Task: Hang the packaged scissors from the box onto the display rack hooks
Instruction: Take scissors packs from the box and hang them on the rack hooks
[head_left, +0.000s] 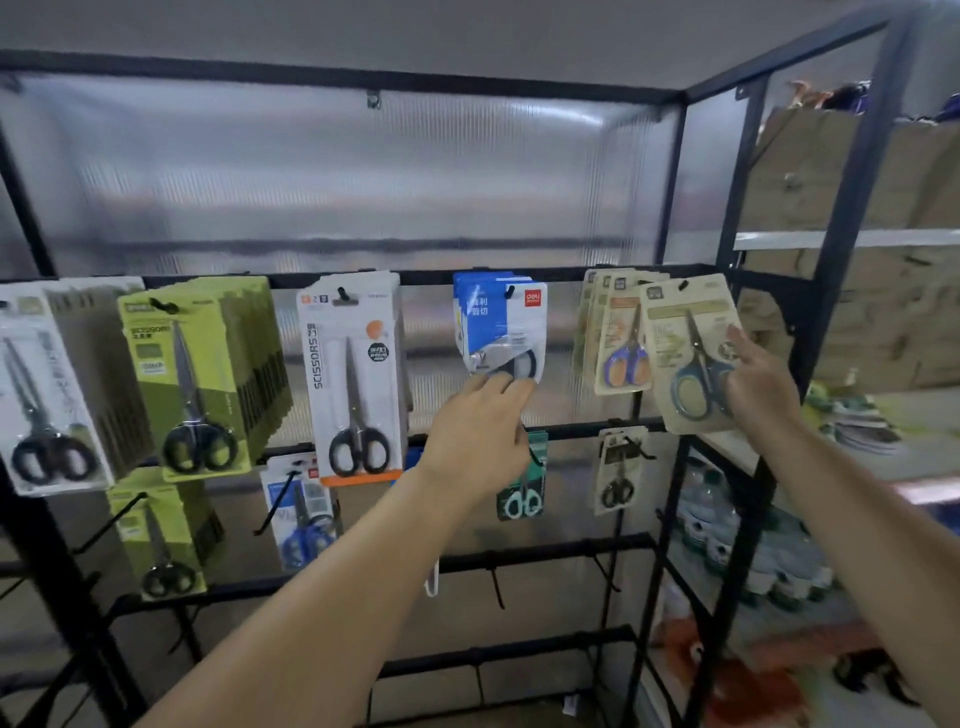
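Observation:
A black display rack (519, 275) carries rows of packaged scissors on hooks. My left hand (480, 431) reaches up and holds the bottom edge of a blue-and-white scissors pack (501, 325) that hangs on a top-row hook. My right hand (761, 382) grips the right side of a beige pack with blue-handled scissors (691, 353); its hang hole sits at a hook tip at the top right. Behind it hang several similar beige packs (621, 338). The box is out of view.
On the top row also hang green packs (192, 374), a white pack with orange trim (353, 379) and grey packs (47, 395). Lower rows hold a few packs and bare hooks (496, 587). Cardboard boxes (831, 176) fill shelves to the right.

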